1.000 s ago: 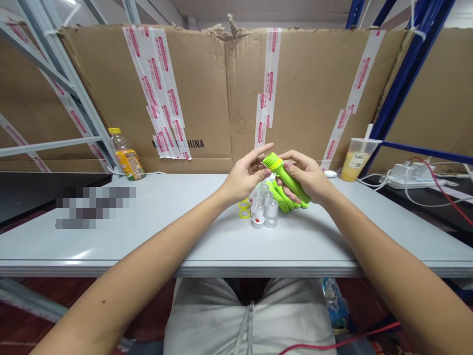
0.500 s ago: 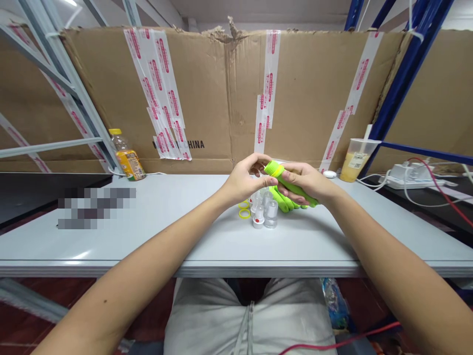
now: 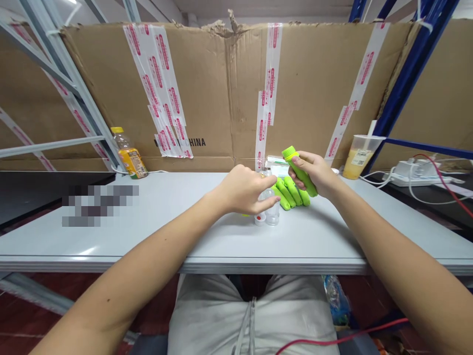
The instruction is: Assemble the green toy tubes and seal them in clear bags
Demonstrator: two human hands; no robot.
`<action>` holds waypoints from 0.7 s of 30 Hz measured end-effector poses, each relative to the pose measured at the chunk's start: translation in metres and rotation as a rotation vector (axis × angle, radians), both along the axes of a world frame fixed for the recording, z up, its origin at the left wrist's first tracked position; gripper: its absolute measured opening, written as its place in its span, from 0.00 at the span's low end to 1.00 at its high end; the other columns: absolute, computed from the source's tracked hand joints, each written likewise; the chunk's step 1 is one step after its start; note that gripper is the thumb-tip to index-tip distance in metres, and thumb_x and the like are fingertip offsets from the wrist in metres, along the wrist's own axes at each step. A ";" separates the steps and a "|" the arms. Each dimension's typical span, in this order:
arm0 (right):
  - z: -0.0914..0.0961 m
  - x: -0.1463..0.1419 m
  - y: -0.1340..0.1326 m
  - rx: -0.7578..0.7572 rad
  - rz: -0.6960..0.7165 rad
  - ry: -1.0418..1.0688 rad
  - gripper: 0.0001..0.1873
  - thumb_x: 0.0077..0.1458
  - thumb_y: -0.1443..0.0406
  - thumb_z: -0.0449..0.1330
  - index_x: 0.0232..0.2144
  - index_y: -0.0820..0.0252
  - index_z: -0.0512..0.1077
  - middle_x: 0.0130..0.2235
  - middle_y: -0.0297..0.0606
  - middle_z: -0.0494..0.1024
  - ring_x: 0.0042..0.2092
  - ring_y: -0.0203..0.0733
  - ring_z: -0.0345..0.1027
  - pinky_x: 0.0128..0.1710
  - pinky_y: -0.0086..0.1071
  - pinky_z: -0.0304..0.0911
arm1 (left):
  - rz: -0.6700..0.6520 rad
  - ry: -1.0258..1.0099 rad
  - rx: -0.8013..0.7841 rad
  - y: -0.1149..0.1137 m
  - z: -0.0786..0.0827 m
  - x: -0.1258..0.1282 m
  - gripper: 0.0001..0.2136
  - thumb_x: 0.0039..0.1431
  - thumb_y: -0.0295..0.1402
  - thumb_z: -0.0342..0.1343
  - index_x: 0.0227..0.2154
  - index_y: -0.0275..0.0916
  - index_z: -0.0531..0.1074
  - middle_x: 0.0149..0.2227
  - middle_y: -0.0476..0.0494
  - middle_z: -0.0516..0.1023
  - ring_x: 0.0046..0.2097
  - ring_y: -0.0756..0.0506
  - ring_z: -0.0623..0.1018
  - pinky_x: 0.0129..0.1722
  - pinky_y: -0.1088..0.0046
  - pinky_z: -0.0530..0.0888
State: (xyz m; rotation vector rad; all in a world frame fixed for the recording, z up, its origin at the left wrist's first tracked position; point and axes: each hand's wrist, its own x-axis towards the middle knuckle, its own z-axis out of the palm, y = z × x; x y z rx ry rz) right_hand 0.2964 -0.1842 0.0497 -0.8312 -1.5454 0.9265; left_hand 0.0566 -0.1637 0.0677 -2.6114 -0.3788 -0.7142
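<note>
My right hand (image 3: 314,170) is wrapped round a lime-green tube with a threaded end (image 3: 301,172), which it holds tilted above the table. A yellow ring sits just below the thread. My left hand (image 3: 246,190) is over a group of small clear plastic bottles (image 3: 272,209), thumb and forefinger apart. Whether it touches them I cannot tell, as it covers part of the group. Beneath it shows a white cap with a red dot (image 3: 260,219). Several more lime-green tubes (image 3: 290,192) lie side by side between the hands.
A juice bottle with a yellow cap (image 3: 132,160) leans at the back left. At the back right stand a plastic drink cup (image 3: 357,160) and a power strip with cables (image 3: 404,172). A taped cardboard wall (image 3: 207,88) closes off the grey table's (image 3: 155,222) far side.
My left hand has come off the tube's threaded end and moved down over the clear bottles. My right hand has shifted slightly right and raised the tube's threaded end.
</note>
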 end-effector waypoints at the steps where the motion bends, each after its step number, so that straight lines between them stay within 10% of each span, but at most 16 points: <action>1: -0.001 -0.001 0.000 -0.005 -0.003 -0.007 0.19 0.57 0.49 0.63 0.37 0.57 0.68 0.25 0.31 0.71 0.18 0.31 0.59 0.15 0.27 0.53 | -0.016 0.024 -0.045 0.000 0.001 -0.001 0.15 0.59 0.46 0.53 0.28 0.38 0.71 0.19 0.50 0.72 0.21 0.50 0.69 0.23 0.72 0.54; 14: -0.002 -0.006 -0.002 -0.036 0.002 -0.054 0.19 0.57 0.50 0.64 0.39 0.57 0.69 0.24 0.31 0.70 0.18 0.31 0.58 0.15 0.26 0.53 | -0.062 0.226 -0.575 -0.001 0.016 -0.011 0.06 0.49 0.34 0.62 0.22 0.37 0.76 0.22 0.50 0.77 0.23 0.53 0.72 0.24 0.76 0.64; 21: -0.002 -0.006 -0.007 -0.062 0.190 -0.103 0.19 0.58 0.53 0.63 0.46 0.59 0.70 0.24 0.31 0.71 0.18 0.31 0.58 0.15 0.26 0.52 | -0.291 -0.575 -0.842 0.018 0.027 -0.021 0.09 0.56 0.38 0.60 0.28 0.37 0.72 0.22 0.47 0.78 0.17 0.54 0.70 0.18 0.77 0.66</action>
